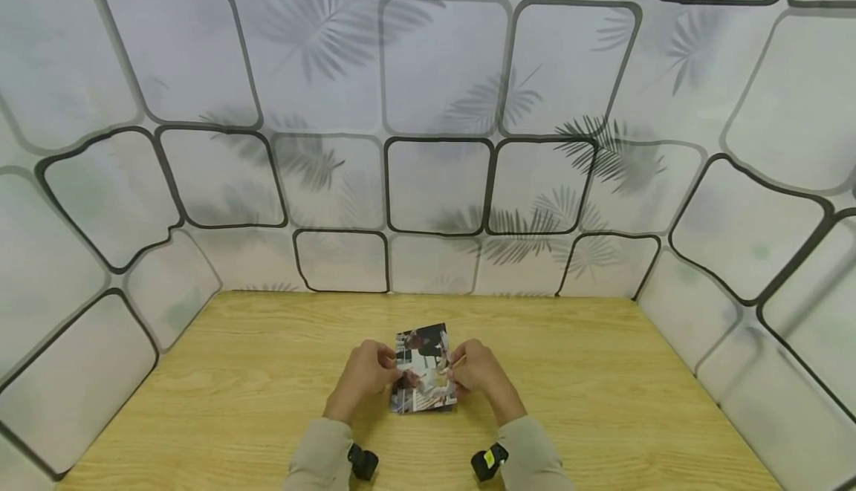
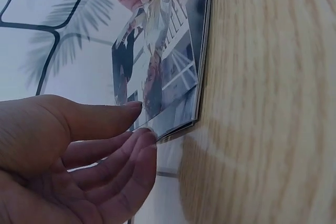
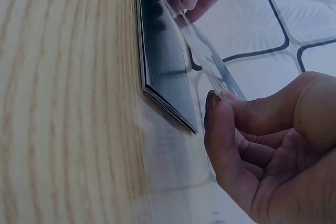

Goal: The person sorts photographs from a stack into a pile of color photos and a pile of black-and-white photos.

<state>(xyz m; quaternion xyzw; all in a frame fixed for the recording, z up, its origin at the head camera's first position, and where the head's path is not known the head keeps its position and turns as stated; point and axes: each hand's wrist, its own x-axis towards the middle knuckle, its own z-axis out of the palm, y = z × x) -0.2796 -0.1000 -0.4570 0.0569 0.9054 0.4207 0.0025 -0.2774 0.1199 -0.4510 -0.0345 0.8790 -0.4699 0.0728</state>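
Left hand [image 1: 368, 368], at nine o'clock of the picture sheet [image 1: 425, 372]: the sheet's edge is pinched between thumb and fingertips; right hand [image 1: 476, 369], at three o'clock: the opposite edge is pinched by thumb and forefinger, other fingers curled; forearms in pale sleeves [image 1: 319, 457] are angled in from seven and five o'clock; black wrist cameras [image 1: 363, 463] are worn on the inner sides; the sheet is raised at its three o'clock edge above a stack of prints [image 3: 164, 56], mostly covered by it; stack laid on wooden table [image 1: 602, 379]; leaf-patterned backdrop [image 1: 438, 186] is set at twelve o'clock.
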